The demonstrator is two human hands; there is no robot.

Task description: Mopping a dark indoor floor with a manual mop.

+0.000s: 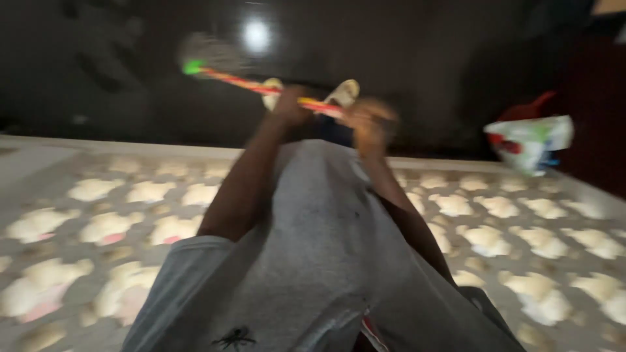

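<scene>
We see a blurred view down over a grey shirt (319,261) and a bed (130,221) covered with a grey sheet printed with pale shapes. Farthest left, a green tip caps a striped stick (261,86) of red and yellow, which slants down to the right over the dark floor (98,78). Our left hand (289,107) is closed around the stick near its middle. Just beside it, our right hand (372,124) grips the lower end, fingers curled, though blur hides the exact hold. Two sandalled feet (342,93) show beyond the hands. Well apart at the right, a colourful plastic bag (528,140) sits by the bed's edge.
</scene>
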